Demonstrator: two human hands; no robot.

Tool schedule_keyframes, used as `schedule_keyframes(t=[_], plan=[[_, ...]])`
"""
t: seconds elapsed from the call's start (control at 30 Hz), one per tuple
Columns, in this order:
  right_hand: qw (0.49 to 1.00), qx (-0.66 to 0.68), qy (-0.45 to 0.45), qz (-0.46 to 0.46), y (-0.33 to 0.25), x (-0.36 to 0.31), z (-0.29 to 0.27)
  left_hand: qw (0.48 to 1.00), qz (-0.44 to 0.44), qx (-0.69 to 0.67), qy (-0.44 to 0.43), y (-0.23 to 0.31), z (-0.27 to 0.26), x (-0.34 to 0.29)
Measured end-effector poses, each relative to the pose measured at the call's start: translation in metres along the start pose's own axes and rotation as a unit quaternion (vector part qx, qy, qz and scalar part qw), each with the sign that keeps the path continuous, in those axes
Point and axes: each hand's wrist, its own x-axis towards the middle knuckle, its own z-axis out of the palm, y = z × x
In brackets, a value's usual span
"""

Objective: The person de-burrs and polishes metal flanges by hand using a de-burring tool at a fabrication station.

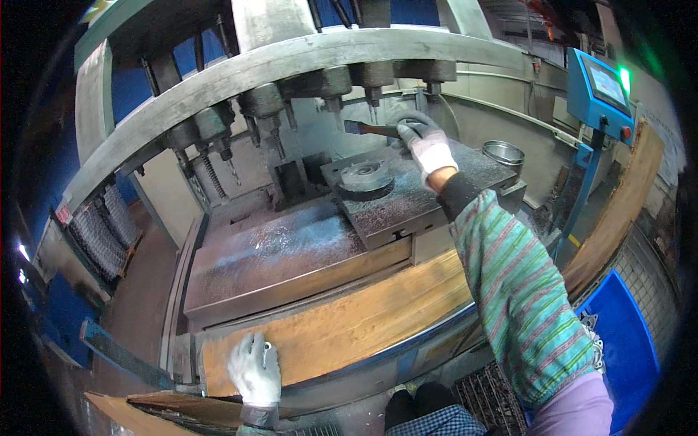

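Our right hand (424,141) grips a brush (376,130) near the round fixture (363,174); our left hand (254,369) holds a small metal part (270,356). Brushing looks unfinished: shavings (276,240) litter the machine bed (225,283).

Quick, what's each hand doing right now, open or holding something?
Left hand: closed, holding a small metal part.
Right hand: closed, holding a brush.

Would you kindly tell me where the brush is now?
In the head view, near upper centre, the brush is in the right hand, pictured below the drill spindles and above the round metal fixture.
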Motion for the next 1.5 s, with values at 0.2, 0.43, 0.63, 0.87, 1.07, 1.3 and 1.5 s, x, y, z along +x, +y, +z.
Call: schedule_keyframes(t=[0.2,0.43,0.63,0.87,1.07,1.3,1.5], plan=[[0.969,0.136,-0.135,0.156,-0.088,-0.077,-0.034,0.999,-0.021,0.022,0.029,-0.02,-0.006,-0.015],[0.988,0.029,-0.113,0.1,-0.08,-0.077,0.043,1.0,-0.012,0.008,-0.003,-0.01,-0.005,-0.005],[0.951,0.198,-0.14,0.194,-0.109,-0.122,0.02,1.0,-0.017,0.007,0.01,-0.018,-0.009,-0.012],[0.972,0.083,-0.179,0.129,-0.131,-0.141,0.056,0.999,-0.03,0.011,0.006,-0.025,-0.007,-0.016],[0.989,-0.098,-0.091,-0.056,-0.101,-0.143,0.106,1.0,-0.023,-0.008,0.007,-0.023,-0.004,-0.01],[0.939,-0.071,-0.194,-0.277,-0.147,-0.198,0.105,1.0,-0.028,-0.003,0.012,-0.031,-0.008,-0.017],[0.962,-0.107,-0.252,-0.017,-0.178,-0.188,0.17,0.999,-0.001,-0.008,0.035,-0.025,-0.005,-0.013]])
